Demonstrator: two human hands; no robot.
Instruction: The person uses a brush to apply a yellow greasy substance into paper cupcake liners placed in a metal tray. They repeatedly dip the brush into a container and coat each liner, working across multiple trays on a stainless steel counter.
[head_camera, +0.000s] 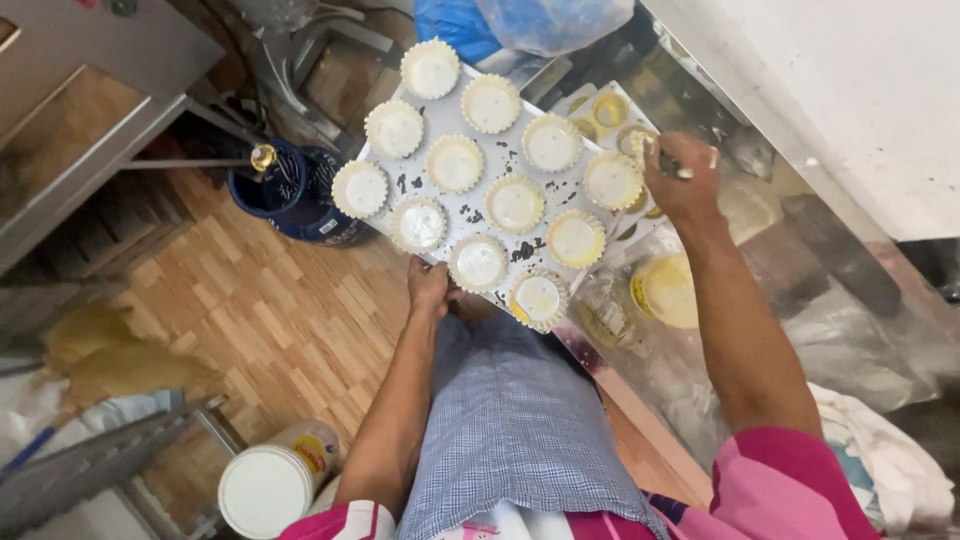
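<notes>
My left hand (430, 288) grips the near edge of a flat grey tray (440, 115) and holds it out over the floor. The tray carries several fluted pastry shells (455, 163) filled with pale batter, with dark crumbs between them. My right hand (680, 178) reaches to the tray's far right side, its fingers closed on a small metal tool, likely a spoon, next to a filled shell (612, 180). A second tray with yellow-rimmed shells (610, 108) lies beneath on the shiny counter (800, 290).
A blue bucket (290, 190) with utensils stands on the wooden parquet floor. A white-lidded tub (270, 485) sits near my left knee. A round yellowish container (668, 290) and plastic wrap lie on the counter. Blue plastic bags (520, 25) are at the top.
</notes>
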